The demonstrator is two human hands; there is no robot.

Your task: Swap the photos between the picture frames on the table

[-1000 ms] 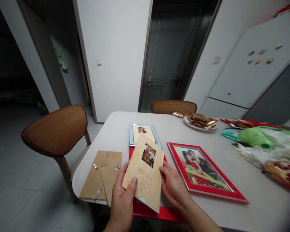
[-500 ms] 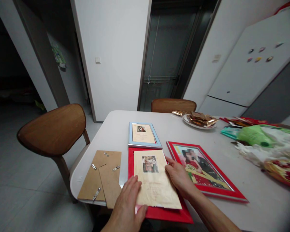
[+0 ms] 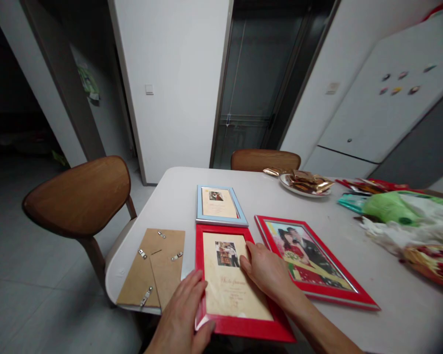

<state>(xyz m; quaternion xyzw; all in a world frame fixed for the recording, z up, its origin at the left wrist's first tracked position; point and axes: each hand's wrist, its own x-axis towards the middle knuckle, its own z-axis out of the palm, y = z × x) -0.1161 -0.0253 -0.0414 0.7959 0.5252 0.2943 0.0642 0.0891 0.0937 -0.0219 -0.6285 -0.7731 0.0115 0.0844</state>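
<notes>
A red picture frame (image 3: 243, 326) lies at the table's near edge. Inside its border is a cream paper sheet (image 3: 231, 290) with a small photo near its top; I cannot tell whether the sheet lies on the pane or behind it. My left hand (image 3: 180, 310) grips the frame's lower left side, thumb over the bottom corner. Along the right side, my right hand (image 3: 268, 270) has bent fingers pressed on the sheet's edge, covering part of the border there. Above the red frame lies a light blue picture frame (image 3: 221, 223) with a similar sheet.
At right lies another red frame (image 3: 349, 298) with a couple's picture. Brown backing boards (image 3: 153, 268) with metal clips lie at left. Farther off are a plate of gold packets (image 3: 306, 183), green and white plastic bags (image 3: 395, 209) and a wooden chair (image 3: 83, 196).
The cream sheet, earlier crooked over the red frame and covering its lower border, now sits straight inside the border. Both hands have shifted slightly left.
</notes>
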